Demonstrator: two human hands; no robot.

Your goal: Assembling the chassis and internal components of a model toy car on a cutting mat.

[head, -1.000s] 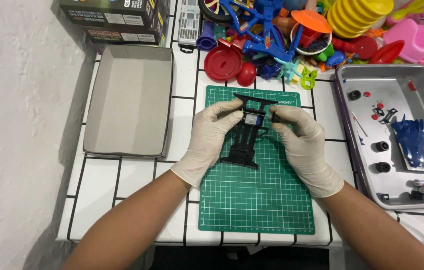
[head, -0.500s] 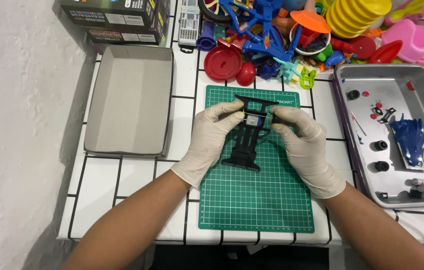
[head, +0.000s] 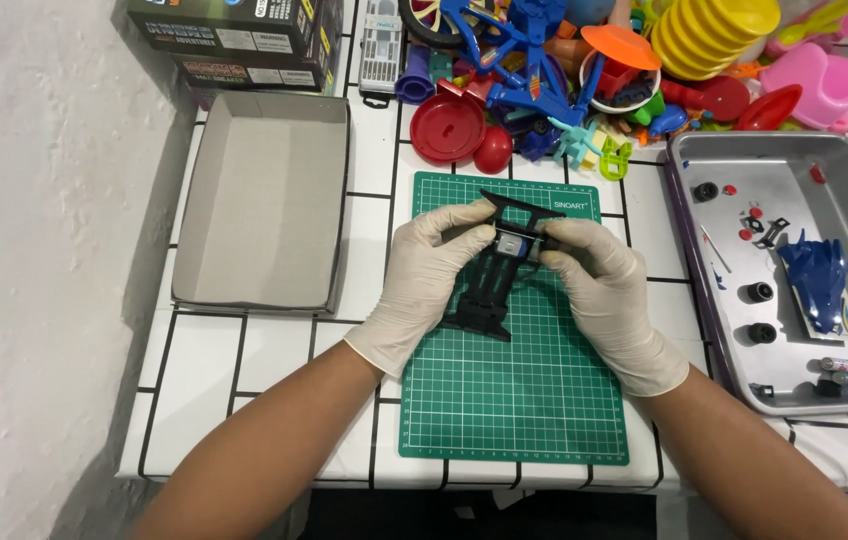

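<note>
In the head view, both gloved hands are meeting at the centre of the frame over a green cutting mat [head: 514, 400]. The left hand [head: 424, 275] is closing its fingers around the left edge of a black toy car chassis [head: 492, 285], while the right hand [head: 599, 285] is gripping the chassis from the right, thumb and forefinger pinched near a small silver motor [head: 512, 245] seated in its upper part. The chassis is being held just above the mat, its long axis running from the upper centre down toward the middle, and its lower end looks to be touching or almost touching the mat; I cannot tell which.

At the right edge of the frame a metal tray [head: 844, 400] is holding a blue car body shell [head: 816, 285], several small black wheels [head: 759, 292] and other small parts. At the upper left an open grey cardboard box [head: 264, 215] is lying on the white tiled table [head: 204, 380], and a heap of colourful plastic toys [head: 624, 70] is crowding the top of the frame.

As a judgement, the step in hand seems to be the seating of the motor in the chassis. The next move would call for steady pressure from the right fingertips while the left hand is bracing the frame, so the thin plastic does not flex.
</note>
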